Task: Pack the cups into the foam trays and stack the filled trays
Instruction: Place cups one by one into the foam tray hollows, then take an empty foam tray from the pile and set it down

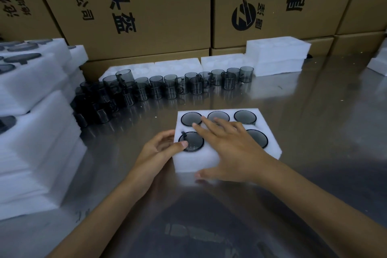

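Far left of the foam tray [194, 160], filled white trays [35, 148] stand stacked on the steel surface [314, 132]. Nearer, behind and left of the tray, loose smoky glass cups [156, 88] crowd in a row — empty foam trays [276, 54] and cardboard boxes [146, 6] behind them. The left hand [162, 148] grips the tray's left edge, thumb on its top by a packed cup [191, 141]. The tray sits at the centre of the surface, its visible pockets filled. The right hand [230, 148] lies flat across the tray, fingers spread — thumb against the near wall.
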